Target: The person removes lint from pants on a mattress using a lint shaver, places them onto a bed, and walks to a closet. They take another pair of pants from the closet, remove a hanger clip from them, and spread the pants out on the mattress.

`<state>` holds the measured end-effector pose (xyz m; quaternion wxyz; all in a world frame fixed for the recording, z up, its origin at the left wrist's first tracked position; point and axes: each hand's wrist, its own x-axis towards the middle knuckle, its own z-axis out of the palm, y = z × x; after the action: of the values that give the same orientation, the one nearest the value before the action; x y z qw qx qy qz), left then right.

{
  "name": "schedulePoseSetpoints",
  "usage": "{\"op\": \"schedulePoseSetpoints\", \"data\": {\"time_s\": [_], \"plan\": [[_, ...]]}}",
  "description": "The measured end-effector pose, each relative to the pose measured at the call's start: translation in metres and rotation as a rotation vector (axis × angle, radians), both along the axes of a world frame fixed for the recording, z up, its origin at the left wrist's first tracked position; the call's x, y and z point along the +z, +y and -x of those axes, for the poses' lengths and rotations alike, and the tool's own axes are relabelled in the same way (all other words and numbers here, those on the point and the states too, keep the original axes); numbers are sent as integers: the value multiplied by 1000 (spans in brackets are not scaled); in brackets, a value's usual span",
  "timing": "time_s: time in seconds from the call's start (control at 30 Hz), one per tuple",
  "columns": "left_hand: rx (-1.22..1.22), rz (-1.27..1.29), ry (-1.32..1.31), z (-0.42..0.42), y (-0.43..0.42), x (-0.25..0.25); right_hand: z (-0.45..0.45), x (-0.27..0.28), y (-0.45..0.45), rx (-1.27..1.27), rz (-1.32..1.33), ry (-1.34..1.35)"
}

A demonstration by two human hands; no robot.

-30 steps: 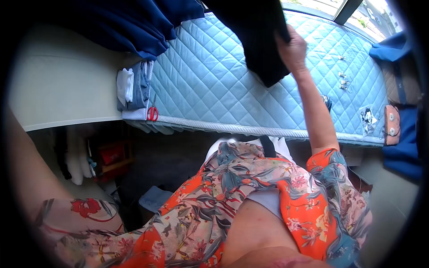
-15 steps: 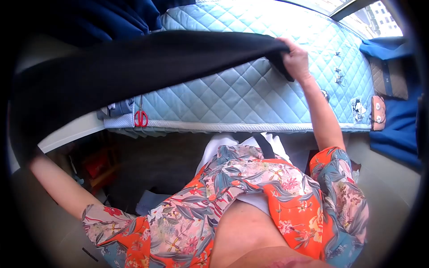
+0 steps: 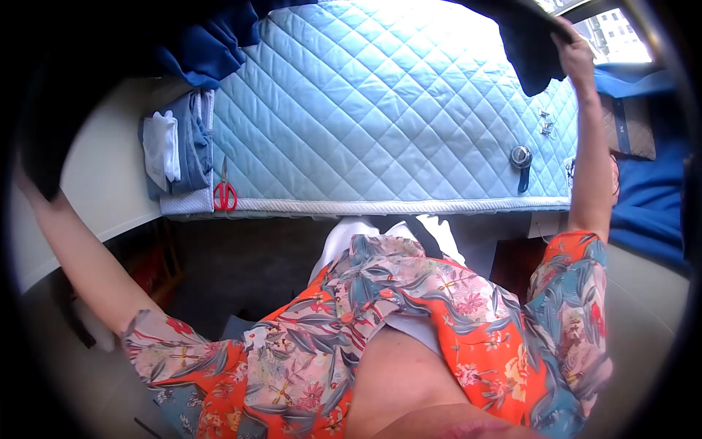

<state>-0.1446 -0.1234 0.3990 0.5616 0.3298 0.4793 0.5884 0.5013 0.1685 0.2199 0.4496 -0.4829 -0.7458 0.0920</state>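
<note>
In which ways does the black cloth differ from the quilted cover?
The black cloth is dark and looks plain; the quilted cover is light blue with diamond stitching. The black cloth is held up in the right hand; the quilted cover lies spread out. Both look like fabric.

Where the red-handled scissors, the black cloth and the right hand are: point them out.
Red-handled scissors [image 3: 224,188]: head view, on the red handles, near where they meet.
Black cloth [image 3: 532,60]: head view, on the end hanging beside the right hand.
Right hand [image 3: 578,60]: head view, on its middle.
</note>
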Motion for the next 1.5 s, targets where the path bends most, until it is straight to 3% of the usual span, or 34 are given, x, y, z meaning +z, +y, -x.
{"op": "schedulePoseSetpoints", "data": {"time_s": [0.03, 0.1, 0.17, 0.23, 0.3, 0.33, 0.37, 0.4, 0.43, 0.5, 0.53, 0.57, 0.63, 0.7, 0.77, 0.83, 0.9, 1.0, 1.1, 1.17, 1.3, 1.47, 1.5], "plan": [[47, 19, -7, 20, -3, -9, 36, -9, -34, -57, -36, -129], [176, 60, -15, 79, -8, -46, 80, -54, -69, 4, -212, -106], [302, 51, -9, 164, -16, -112, 110, -120, -96, -23, -189, -257], [312, 154, 179, 200, -26, -186, 128, -200, -120, -11, 48, -391], [498, 320, 342, 260, -37, -288, 128, -251, -149, -129, 331, -435], [542, 600, 520, 266, -45, -317, 116, -258, -159, -162, 358, -400], [775, 814, 759, 249, -44, -337, 98, -265, -166, -196, 386, -365], [674, 1033, 951, 270, -45, -365, 72, -269, -171, -240, 421, -331], [854, 862, 841, 244, -36, -372, 43, -273, -173, -286, 449, -299], [607, 469, 1398, 255, -24, -431, -16, -280, -176, -513, 616, -179], [471, 466, 1557, 179, -7, -404, -41, -278, -185, -634, 697, -185], [367, 281, 1554, 141, 7, -406, -61, -275, -191, -758, 766, -182], [232, 15, 1613, 58, 29, -397, -99, -299, -203, -772, 797, -196], [139, 2, 1585, -7, 46, -386, -125, -339, -207, -731, 814, -120], [99, -195, 1673, -48, 75, -390, -106, -347, -198, -679, 858, 70], [63, -288, 1660, -81, 95, -391, -89, -341, -185, -654, 931, 7], [141, -250, 1781, -90, 91, -399, -79, -334, -189, -639, 885, -127], [312, -42, 1879, -66, 69, -426, -68, -320, -194, -552, 1143, 194], [484, 117, 1906, -30, 53, -440, -50, -294, -194, -344, 1177, 646], [550, 290, 1839, -15, 55, -438, 2, -242, -197, -291, 1104, 740], [615, 529, 1719, 1, 58, -434, 46, -191, -172, -5, 978, 694], [692, 641, 1536, 6, 67, -436, 104, -159, -111, -124, 865, 307], [722, 666, 1473, 5, 73, -434, 121, -159, -105, -132, 728, 224]]}}
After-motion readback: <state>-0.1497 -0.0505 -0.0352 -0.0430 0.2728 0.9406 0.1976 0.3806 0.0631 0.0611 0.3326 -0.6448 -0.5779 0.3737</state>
